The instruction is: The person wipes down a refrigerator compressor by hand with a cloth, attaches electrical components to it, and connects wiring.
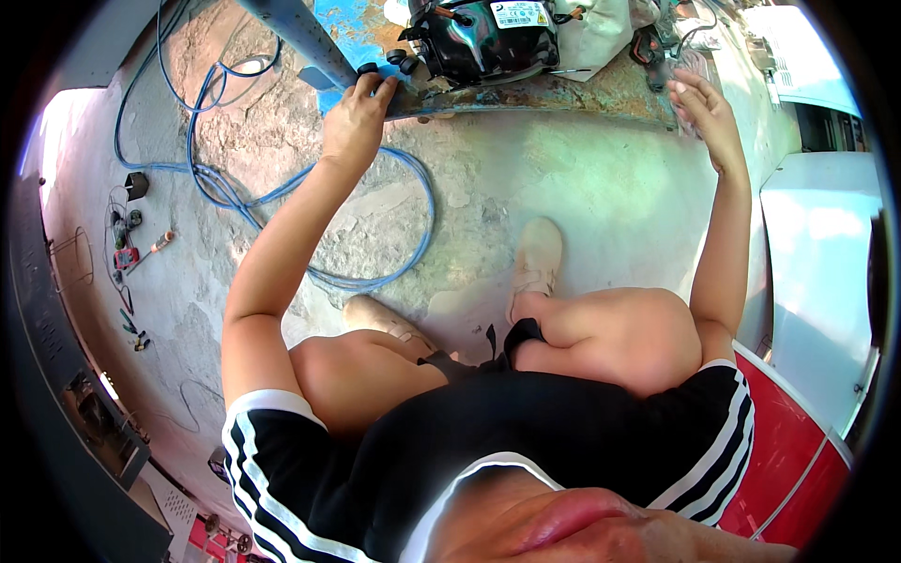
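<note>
On the worn blue, rusty metal bench (601,101) sits a shiny black compressor (483,47) with a white label and copper pipe stubs. My left hand (357,117) is at the bench's left end, beside a grey-blue metal post (305,42). Its fingers are curled together over a small black rubber foot (367,68). More black rubber feet (402,60) lie between that hand and the compressor. Off the bench's right end, my right hand (706,117) is raised with loosely bent fingers apart, holding nothing visible. Nearest to it is a dark tool (648,47), its kind unclear.
A pale cloth or bag (601,33) lies right of the compressor. Blue hose (427,202) loops across the concrete floor at left. Farther left are a screwdriver (163,240) and small tools. White panels (817,272) and a red surface (779,460) stand at right.
</note>
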A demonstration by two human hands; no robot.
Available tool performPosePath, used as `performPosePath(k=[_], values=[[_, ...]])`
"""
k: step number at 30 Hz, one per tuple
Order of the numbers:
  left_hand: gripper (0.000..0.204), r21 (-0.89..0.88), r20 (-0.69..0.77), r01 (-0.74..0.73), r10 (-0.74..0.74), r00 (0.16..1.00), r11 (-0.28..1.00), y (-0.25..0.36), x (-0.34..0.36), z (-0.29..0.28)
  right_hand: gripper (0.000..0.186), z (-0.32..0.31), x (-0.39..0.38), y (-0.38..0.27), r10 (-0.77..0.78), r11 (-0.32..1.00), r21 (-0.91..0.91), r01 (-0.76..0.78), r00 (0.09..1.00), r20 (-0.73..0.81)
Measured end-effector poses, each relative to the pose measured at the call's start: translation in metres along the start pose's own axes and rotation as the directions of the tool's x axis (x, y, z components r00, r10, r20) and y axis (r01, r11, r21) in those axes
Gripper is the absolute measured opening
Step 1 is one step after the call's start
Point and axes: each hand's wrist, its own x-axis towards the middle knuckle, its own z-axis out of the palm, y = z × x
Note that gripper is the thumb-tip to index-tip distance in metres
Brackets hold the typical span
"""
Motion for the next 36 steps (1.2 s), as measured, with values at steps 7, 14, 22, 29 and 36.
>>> performPosePath(k=[7, 14, 22, 29, 36], values=[[0.031, -0.814, 0.522, 0.459, 0.1, 0.847, 0.357, 0.066, -0.006, -0.063, 0.037, 0.106, -0.077, -0.043, -0.288, 0.948, 0.013, 0.317, 0.844, 0.452], [0.034, -0.71, 0.703, 0.7, 0.142, 0.697, 0.075, 0.13, 0.021, -0.066, 0.039, 0.153, -0.098, -0.019, -0.356, 0.897, 0.351, 0.269, 0.91, 0.214], [0.034, -0.785, 0.59, 0.524, 0.141, 0.795, 0.33, 0.153, 0.053, -0.052, 0.04, 0.157, -0.08, 0.012, -0.366, 0.821, 0.476, 0.316, 0.93, 0.014], [0.025, -0.437, -0.1, -0.159, 0.128, 0.987, 0.885, 0.172, 0.085, -0.049, 0.032, 0.164, -0.017, 0.046, -0.142, 0.824, 0.5, 0.267, 0.951, -0.274], [0.025, -0.268, -0.098, -0.128, 0.106, 0.99, 0.955, 0.188, 0.09, -0.026, 0.028, 0.172, -0.007, 0.032, -0.201, 0.811, 0.49, 0.32, 0.939, -0.28]])
